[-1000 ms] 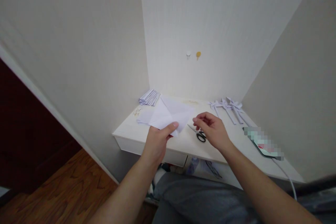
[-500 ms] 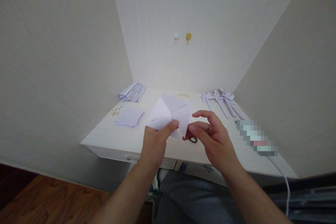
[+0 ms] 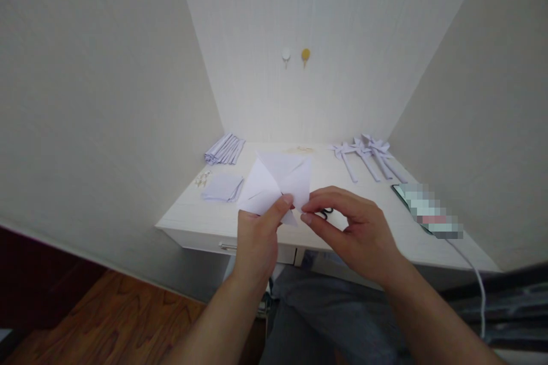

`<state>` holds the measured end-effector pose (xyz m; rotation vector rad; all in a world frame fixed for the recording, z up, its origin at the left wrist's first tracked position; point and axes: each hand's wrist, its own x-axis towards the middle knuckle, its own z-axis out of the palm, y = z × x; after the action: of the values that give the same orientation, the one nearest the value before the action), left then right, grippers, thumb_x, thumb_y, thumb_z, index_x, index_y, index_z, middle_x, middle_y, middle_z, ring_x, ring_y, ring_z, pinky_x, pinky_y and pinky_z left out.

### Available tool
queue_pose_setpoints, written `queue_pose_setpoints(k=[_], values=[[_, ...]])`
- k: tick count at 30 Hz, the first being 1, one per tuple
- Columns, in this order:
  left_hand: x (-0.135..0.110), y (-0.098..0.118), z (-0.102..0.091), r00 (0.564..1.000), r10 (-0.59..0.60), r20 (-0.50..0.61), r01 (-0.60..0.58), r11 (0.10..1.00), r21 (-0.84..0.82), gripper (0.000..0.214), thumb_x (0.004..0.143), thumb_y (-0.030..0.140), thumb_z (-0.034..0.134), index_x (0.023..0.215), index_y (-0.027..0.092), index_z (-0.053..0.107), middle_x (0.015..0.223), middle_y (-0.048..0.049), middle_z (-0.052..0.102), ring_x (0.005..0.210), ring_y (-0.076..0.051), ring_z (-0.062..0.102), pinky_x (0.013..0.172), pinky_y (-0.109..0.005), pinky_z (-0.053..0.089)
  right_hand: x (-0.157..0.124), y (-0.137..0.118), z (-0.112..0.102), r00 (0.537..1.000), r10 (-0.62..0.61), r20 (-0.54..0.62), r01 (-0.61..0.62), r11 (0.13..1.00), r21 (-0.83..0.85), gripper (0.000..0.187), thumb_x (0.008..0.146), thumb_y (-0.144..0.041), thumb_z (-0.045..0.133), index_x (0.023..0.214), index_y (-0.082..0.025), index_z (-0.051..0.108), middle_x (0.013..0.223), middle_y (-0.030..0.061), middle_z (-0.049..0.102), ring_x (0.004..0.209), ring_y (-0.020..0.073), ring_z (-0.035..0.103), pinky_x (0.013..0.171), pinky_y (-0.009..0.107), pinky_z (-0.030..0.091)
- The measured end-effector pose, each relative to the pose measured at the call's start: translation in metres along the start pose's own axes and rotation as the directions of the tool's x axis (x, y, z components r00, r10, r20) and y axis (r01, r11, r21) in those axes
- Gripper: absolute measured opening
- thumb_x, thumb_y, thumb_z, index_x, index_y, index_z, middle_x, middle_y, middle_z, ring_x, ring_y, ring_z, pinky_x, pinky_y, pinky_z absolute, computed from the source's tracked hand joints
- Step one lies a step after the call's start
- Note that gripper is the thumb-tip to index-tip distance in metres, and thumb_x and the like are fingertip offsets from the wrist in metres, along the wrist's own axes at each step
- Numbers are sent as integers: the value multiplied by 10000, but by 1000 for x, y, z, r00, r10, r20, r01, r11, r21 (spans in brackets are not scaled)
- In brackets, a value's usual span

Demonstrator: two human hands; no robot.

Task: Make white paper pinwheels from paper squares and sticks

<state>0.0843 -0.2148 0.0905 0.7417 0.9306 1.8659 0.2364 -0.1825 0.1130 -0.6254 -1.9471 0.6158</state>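
Observation:
A white folded paper sheet [image 3: 278, 179] with cut, pointed flaps is held up over the front of the white desk [image 3: 188, 219]. My left hand [image 3: 257, 239] pinches its lower edge between thumb and fingers. From the right, my right hand [image 3: 357, 228] pinches the paper's lower right corner with thumb and forefinger. Black-handled scissors [image 3: 327, 212] lie on the desk, mostly hidden behind my right hand.
A stack of small white paper squares [image 3: 222, 187] and a bundle of folded strips [image 3: 225, 149] lie at the desk's left. Several paper pinwheels [image 3: 363, 154] lie at the back right. A phone [image 3: 428, 214] with a white cable [image 3: 477, 279] sits at the right. Small pins [image 3: 202, 178] lie near the wall.
My right hand moved left from above the scissors and took hold of the paper's lower right corner. The left hand kept its grip on the paper.

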Motion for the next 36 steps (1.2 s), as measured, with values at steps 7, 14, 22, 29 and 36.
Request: queue_pose_setpoints(k=[7,14,22,29,36], values=[[-16,13,1,997,67,-32,-65,997,52,169,776,246,852,928,184,809,863,-12,803,789,-176,723,730,-258,564,-7,-15,1,987,154,-34,-147,977,155,41,913,-222,758,903,-256,778,884,17,800,792,189,727,707,322,590],[-28,17,-2,994,96,-47,-92,991,94,125,784,281,847,793,172,789,778,-23,779,727,-180,705,716,-277,560,-8,-29,4,957,287,-47,-250,894,371,49,830,-255,825,835,-232,782,789,28,812,690,188,750,616,302,617],[-29,15,0,992,101,-76,-95,992,79,116,762,272,858,799,190,784,755,0,765,704,-163,687,714,-265,548,-8,-26,6,945,323,-44,-289,892,349,168,810,-357,858,806,-224,756,749,39,790,640,182,715,561,304,589],[-31,31,-17,1000,-13,9,14,996,-90,398,728,365,817,1091,204,793,1069,-85,812,1020,-307,741,842,-378,601,-7,-18,2,937,344,-60,-299,880,368,201,801,-349,869,811,-222,712,725,23,749,644,167,692,568,281,569],[-10,41,-51,974,-217,66,215,976,28,335,657,395,891,881,162,800,991,-129,822,953,-327,769,820,-395,610,-8,-9,-7,951,285,122,-306,924,230,83,877,-260,772,867,-237,693,794,8,724,722,168,680,637,280,550]])
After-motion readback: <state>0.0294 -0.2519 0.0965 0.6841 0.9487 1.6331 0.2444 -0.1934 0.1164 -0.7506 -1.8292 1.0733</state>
